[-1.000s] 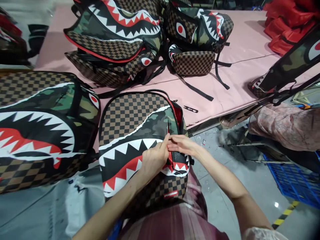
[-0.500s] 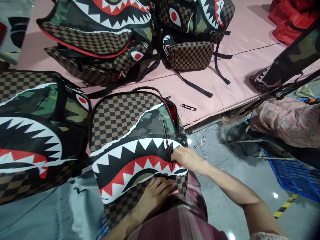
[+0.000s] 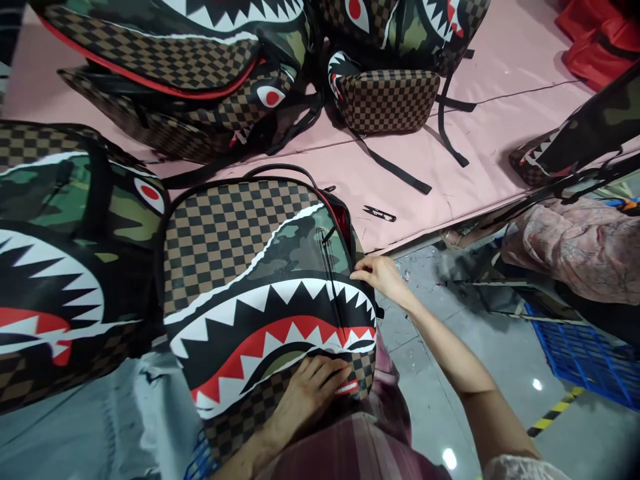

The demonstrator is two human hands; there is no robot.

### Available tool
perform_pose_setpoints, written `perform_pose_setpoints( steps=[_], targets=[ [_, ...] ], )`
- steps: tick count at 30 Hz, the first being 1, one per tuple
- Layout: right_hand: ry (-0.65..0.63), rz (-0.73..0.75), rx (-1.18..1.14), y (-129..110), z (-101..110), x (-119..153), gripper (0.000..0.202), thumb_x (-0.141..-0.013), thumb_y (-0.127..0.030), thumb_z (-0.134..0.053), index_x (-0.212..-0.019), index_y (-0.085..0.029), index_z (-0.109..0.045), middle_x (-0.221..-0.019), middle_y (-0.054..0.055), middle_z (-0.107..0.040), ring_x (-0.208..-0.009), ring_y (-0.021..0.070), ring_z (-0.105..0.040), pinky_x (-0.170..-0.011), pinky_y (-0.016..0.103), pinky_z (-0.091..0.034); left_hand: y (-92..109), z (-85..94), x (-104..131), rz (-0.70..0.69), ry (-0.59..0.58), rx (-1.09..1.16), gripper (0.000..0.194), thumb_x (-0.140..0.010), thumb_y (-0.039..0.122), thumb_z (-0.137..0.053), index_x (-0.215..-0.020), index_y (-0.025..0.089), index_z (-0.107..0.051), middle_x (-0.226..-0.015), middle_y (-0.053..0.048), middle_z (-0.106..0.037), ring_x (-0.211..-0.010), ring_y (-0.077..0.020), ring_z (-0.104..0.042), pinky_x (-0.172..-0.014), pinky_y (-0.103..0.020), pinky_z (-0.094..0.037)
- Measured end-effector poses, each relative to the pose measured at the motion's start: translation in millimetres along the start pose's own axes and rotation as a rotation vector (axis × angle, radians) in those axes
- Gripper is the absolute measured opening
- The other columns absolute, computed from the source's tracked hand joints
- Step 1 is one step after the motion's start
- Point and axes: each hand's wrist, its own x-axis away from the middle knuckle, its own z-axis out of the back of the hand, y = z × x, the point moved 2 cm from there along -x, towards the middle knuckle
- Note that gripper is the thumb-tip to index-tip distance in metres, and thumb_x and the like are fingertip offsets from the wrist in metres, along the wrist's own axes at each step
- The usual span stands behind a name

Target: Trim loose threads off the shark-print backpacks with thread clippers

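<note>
A backpack with brown-black checks, a camouflage patch and a printed shark mouth leans on my lap against the table edge. My left hand lies flat on its lower front, fingers resting beside a small red label. At the backpack's right edge, my right hand has thumb and fingers pinched together; what is between them is hidden. A slanted front zipper looks closed, its pull near the upper end. Red lining shows in the side opening above my right hand.
Thread snips lie on the pink table. Similar backpacks stand left and behind, with a checked pouch. A person's patterned clothing and a blue crate are at right. Red bags sit far right.
My right hand has moved from the front zipper up to the backpack's right edge. The zipper's gap has closed, its pull now near the top. My left hand has stayed in place.
</note>
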Motion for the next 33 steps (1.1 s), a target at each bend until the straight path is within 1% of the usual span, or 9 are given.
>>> perform_pose_setpoints(
  steps=[6, 11, 14, 17, 19, 21, 23, 28, 33],
  targets=[
    [-0.139, -0.035, -0.121, 13.3, -8.4, -3.8, 0.018, -0.079, -0.017, -0.053, -0.088, -0.016, -0.069, -0.073, 0.001, -0.064, -0.064, 0.0116, -0.055, -0.061, 0.022, -0.037, 1.3, -1.7, 3.3, 0.001, 0.004, 0.0, 0.029, -0.089, 0.013, -0.043, -0.112, 0.02, -0.06, -0.102, -0.005, -0.067, -0.089, -0.017, -0.057, -0.078, -0.031, -0.045],
    [-0.115, -0.033, -0.193, 15.4, -8.3, -4.4, 0.022, -0.077, -0.034, -0.059, -0.082, -0.015, -0.069, -0.073, 0.0, -0.064, -0.064, 0.0114, -0.054, -0.061, 0.022, -0.038, -0.4, 13.4, -11.5, -0.054, -0.035, 0.002, 0.027, -0.089, 0.015, -0.042, -0.108, 0.023, -0.061, -0.1, -0.004, -0.067, -0.089, -0.0175, -0.059, -0.076, -0.032, -0.047],
    [-0.139, -0.011, -0.248, 20.9, -11.7, -3.8, 0.023, -0.076, -0.035, -0.06, -0.082, -0.015, -0.068, -0.07, -0.001, -0.063, -0.061, 0.011, -0.053, -0.06, 0.022, -0.039, -16.3, 37.8, -71.4, -0.146, -0.134, -0.116, 0.032, -0.089, 0.015, -0.041, -0.115, 0.024, -0.057, -0.11, -0.005, -0.064, -0.11, -0.023, -0.052, -0.088, -0.038, -0.044],
    [-0.258, 0.024, -0.326, 31.6, -4.4, -11.6, 0.022, -0.08, -0.029, -0.055, -0.087, -0.013, -0.068, -0.069, 0.001, -0.064, -0.06, 0.0123, -0.055, -0.06, 0.024, -0.042, -42.8, 63.4, -153.8, 0.008, -0.147, -0.41, 0.033, -0.088, 0.024, -0.051, -0.118, 0.011, -0.055, -0.123, -0.013, -0.055, -0.125, -0.0307, -0.036, -0.1, -0.043, -0.032],
    [-0.09, -0.004, -0.182, 39.9, 13.3, -25.1, 0.024, -0.084, -0.027, -0.05, -0.093, -0.013, -0.068, -0.078, 0.005, -0.066, -0.069, 0.0159, -0.058, -0.066, 0.028, -0.045, -54.8, 71.3, -195.4, -0.006, -0.303, -0.549, 0.031, -0.083, 0.033, -0.059, -0.104, 0.01, -0.061, -0.112, -0.015, -0.059, -0.117, -0.0318, -0.042, -0.098, -0.044, -0.031],
    [0.209, -0.043, 0.089, 46.1, 34.4, -43.8, 0.027, -0.088, -0.025, -0.045, -0.104, -0.015, -0.065, -0.096, 0.01, -0.065, -0.087, 0.0214, -0.057, -0.076, 0.033, -0.044, -61.5, 74.6, -217.2, -0.041, -0.44, -0.62, 0.034, -0.078, 0.041, -0.064, -0.093, 0.01, -0.064, -0.1, -0.015, -0.062, -0.104, -0.0296, -0.048, -0.092, -0.042, -0.033],
    [0.395, -0.036, 0.34, 49.7, 46.7, -65.3, 0.033, -0.088, -0.025, -0.048, -0.118, -0.015, -0.058, -0.116, 0.014, -0.058, -0.103, 0.0269, -0.049, -0.084, 0.037, -0.041, -64.7, 76.4, -223.5, -0.07, -0.532, -0.624, 0.04, -0.074, 0.05, -0.066, -0.086, 0.012, -0.065, -0.089, -0.014, -0.063, -0.095, -0.0278, -0.05, -0.087, -0.04, -0.032],
    [0.326, -0.059, 0.468, 62.5, 38.1, -101.4, 0.034, -0.083, -0.026, -0.057, -0.114, -0.014, -0.058, -0.113, 0.017, -0.055, -0.104, 0.0286, -0.044, -0.084, 0.037, -0.038, -69.1, 88.0, -219.3, 0.055, -0.839, -0.474, 0.044, -0.067, 0.061, -0.065, -0.073, 0.018, -0.069, -0.063, -0.006, -0.061, -0.074, -0.0222, -0.052, -0.079, -0.037, -0.027],
    [0.317, -0.092, 0.277, 64.0, 37.5, -68.6, 0.026, -0.09, -0.025, -0.039, -0.089, -0.014, -0.063, -0.087, 0.012, -0.062, -0.082, 0.0214, -0.053, -0.071, 0.031, -0.039, -62.5, 120.4, -205.4, 0.213, -0.906, -0.364, 0.032, -0.062, 0.049, -0.071, -0.078, 0.021, -0.071, -0.071, -0.003, -0.064, -0.073, -0.0191, -0.051, -0.077, -0.032, -0.026]
  ],
)
